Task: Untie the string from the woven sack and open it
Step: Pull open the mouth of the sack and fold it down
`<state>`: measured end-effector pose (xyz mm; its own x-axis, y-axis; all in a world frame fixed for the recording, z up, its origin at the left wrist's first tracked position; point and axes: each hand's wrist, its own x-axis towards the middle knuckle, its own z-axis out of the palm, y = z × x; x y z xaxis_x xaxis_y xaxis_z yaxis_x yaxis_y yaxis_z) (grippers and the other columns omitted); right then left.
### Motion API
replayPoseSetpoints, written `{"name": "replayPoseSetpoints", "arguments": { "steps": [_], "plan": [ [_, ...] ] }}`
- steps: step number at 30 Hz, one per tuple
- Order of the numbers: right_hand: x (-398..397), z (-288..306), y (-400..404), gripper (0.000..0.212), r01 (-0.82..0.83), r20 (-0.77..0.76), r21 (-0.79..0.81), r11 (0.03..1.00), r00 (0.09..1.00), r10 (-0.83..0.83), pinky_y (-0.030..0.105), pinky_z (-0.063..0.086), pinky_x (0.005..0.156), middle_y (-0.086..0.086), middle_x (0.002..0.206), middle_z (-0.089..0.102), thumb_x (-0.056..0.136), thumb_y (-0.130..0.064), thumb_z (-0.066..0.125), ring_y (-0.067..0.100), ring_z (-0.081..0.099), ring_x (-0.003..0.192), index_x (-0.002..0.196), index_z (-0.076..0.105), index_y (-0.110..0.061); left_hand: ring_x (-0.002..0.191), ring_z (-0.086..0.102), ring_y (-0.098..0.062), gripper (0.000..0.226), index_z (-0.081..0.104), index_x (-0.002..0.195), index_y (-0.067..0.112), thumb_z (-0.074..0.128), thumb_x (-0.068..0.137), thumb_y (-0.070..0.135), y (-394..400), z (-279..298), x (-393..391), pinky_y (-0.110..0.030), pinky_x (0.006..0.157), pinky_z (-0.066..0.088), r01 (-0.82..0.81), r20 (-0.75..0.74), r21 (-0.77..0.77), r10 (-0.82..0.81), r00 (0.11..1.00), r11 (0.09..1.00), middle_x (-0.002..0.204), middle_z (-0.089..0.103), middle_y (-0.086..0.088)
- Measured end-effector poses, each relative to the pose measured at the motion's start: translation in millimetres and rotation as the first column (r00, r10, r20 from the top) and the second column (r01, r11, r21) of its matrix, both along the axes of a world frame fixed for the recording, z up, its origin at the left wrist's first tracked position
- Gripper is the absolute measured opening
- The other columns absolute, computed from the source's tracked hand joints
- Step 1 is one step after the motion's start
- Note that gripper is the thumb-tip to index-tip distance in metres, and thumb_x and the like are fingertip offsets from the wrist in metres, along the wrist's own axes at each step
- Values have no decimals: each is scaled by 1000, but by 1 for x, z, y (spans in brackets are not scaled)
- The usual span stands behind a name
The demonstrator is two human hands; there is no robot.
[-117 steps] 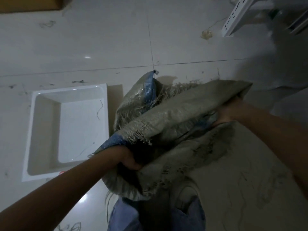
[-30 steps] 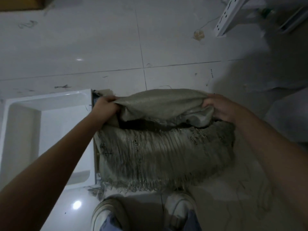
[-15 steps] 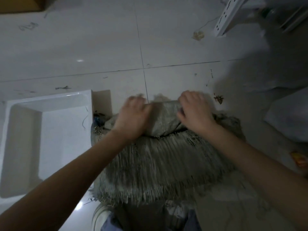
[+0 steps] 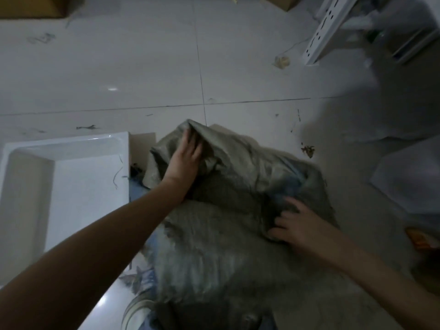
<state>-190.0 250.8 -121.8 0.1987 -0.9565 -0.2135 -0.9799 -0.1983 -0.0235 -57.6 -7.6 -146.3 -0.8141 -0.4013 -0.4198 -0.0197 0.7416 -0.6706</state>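
Observation:
The grey woven sack [image 4: 228, 234] lies crumpled on the tiled floor in front of my feet, its frayed edge turned toward me. My left hand [image 4: 184, 160] reaches to the far top of the sack, and its fingers grip a raised fold of the fabric there. My right hand [image 4: 298, 226] is on the sack's right side, fingers curled into the cloth near a bluish patch [image 4: 289, 186]. No string shows on the sack. A thin loose strand [image 4: 117, 175] lies in the white tray.
A white plastic tray [image 4: 64, 146] sits on the floor just left of the sack. A white perforated metal rail [image 4: 326, 27] stands at the back right, with a scrap of debris [image 4: 282, 61] near it. A pale bag [image 4: 409, 179] lies to the right. My shoe [image 4: 139, 310] is below.
The hands have moved apart: the left went to the far top of the sack and lifted a fold, while the right dropped back to the right side. The sack's top has spread wider.

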Motion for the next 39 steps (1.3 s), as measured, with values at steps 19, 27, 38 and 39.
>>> {"name": "replayPoseSetpoints", "arguments": {
  "steps": [19,27,38,39],
  "plan": [
    [-38,5,-102,131,920,-92,167,356,374,-923,64,18,108,22,154,8,59,-67,71,43,11,142,148,-8,-13,147,-3,-37,94,-3,150,5,51,88,50,33,45,-58,-57,118,4,-48,-272,409,171,947,911,158,0,-21],
    [-60,-44,-98,60,972,56,164,170,163,-985,41,47,86,24,138,39,86,-16,62,40,50,117,137,35,-3,122,51,-32,44,48,135,12,45,91,8,-9,-10,-53,-38,107,37,-34,-367,825,580,728,565,132,55,-16],
    [-84,-47,-96,26,774,596,631,48,-444,-670,32,45,77,8,82,63,88,-8,51,27,59,80,65,60,-19,101,59,-34,28,65,104,2,40,96,10,-67,7,-19,-34,82,47,-266,138,958,984,110,-104,115,61,-24],
    [-83,-52,-100,25,759,519,645,90,-349,-780,33,42,81,13,92,61,91,-14,46,29,58,89,68,57,-16,116,55,-35,32,58,119,-1,37,97,9,-64,8,-18,-34,93,43,-448,164,892,966,198,-59,128,56,-23]
  ]
}}
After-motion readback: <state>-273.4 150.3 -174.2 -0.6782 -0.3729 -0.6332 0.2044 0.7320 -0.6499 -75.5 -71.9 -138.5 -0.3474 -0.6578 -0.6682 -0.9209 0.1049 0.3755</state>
